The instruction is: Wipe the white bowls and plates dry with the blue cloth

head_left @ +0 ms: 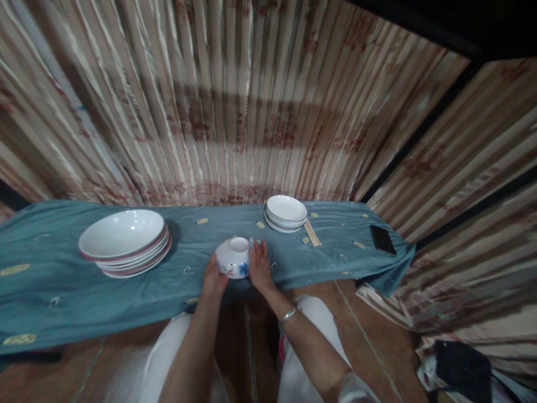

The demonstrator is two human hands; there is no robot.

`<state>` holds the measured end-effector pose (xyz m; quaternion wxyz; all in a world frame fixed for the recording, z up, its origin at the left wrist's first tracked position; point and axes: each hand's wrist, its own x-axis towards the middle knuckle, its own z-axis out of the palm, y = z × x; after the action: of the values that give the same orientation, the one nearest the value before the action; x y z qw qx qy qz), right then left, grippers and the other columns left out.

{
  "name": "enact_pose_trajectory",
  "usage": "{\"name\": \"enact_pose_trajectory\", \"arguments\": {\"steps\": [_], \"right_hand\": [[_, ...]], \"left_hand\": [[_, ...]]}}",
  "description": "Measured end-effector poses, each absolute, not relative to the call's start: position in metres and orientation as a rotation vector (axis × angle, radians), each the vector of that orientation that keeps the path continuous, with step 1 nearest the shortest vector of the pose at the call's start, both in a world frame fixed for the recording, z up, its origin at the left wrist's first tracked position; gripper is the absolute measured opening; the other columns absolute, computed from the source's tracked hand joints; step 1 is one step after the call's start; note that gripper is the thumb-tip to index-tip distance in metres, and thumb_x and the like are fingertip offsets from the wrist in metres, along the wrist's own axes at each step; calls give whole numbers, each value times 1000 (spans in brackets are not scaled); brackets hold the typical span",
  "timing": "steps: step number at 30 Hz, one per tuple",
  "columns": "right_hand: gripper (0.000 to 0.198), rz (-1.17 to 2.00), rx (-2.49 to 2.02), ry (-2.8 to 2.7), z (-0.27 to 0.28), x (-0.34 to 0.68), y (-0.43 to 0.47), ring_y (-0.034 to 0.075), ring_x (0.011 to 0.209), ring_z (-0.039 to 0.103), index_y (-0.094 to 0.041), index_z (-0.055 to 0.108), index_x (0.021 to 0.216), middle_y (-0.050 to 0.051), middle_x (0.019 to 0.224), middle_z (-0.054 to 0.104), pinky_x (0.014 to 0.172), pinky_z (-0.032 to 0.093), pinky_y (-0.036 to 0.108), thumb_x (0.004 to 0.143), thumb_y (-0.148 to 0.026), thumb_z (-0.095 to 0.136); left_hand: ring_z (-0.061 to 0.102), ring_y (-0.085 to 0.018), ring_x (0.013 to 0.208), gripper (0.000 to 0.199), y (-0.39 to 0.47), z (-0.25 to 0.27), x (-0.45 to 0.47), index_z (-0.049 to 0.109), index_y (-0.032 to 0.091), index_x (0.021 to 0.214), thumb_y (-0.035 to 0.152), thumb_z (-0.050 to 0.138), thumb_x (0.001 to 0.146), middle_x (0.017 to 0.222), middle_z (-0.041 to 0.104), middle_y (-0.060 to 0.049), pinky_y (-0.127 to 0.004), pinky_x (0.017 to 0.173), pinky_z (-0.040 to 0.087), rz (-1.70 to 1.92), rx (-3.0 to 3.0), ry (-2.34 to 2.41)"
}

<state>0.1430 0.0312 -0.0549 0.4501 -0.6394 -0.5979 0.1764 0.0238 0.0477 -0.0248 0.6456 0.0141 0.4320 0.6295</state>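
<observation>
A white bowl (232, 258) with a blue flower pattern is upside down, its foot ring facing up, near the front edge of the cloth-covered table. My left hand (215, 276) grips its left side, the thumb against the wall and the other fingers mostly hidden. On the opposite side, my right hand (260, 265) is pressed against the bowl with its fingers together, pointing away from me. Whether the rim rests on the cloth or is slightly raised, I cannot tell.
To the left stands a stack of large white dishes (126, 235) with red rims. Small white plates (287, 208) are piled at the back, with wooden chopsticks (312, 233) beside them. A black phone (382, 240) lies at the right end of the teal tablecloth (201, 229). Curtains hang behind.
</observation>
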Motion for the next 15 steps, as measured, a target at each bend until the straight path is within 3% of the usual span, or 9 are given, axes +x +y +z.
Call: {"name": "enact_pose_trajectory", "arguments": {"steps": [2, 8, 15], "right_hand": [[55, 366, -1617, -1490, -55, 136, 21, 28, 143, 26, -9, 40, 142, 20, 150, 35, 111, 31, 52, 99, -38, 24], [57, 283, -1609, -1439, -60, 121, 0, 26, 141, 29, -7, 37, 144, 21, 148, 38, 112, 30, 51, 99, -39, 22], [56, 259, -1583, -1401, -65, 109, -16, 27, 144, 23, -11, 31, 148, 18, 153, 31, 113, 28, 53, 99, -37, 24]], "left_hand": [[68, -20, 95, 32, 47, -25, 23, 65, 16, 112, 20, 39, 93, 89, 74, -7, -32, 82, 55, 1442, 31, 982], [68, -18, 86, 33, 39, -29, 23, 64, 14, 114, 21, 40, 92, 95, 73, -8, -29, 76, 55, 1459, 41, 961], [67, -16, 85, 33, 29, -33, 25, 63, 14, 114, 23, 38, 94, 101, 71, -9, -26, 76, 54, 1469, 58, 943]]}}
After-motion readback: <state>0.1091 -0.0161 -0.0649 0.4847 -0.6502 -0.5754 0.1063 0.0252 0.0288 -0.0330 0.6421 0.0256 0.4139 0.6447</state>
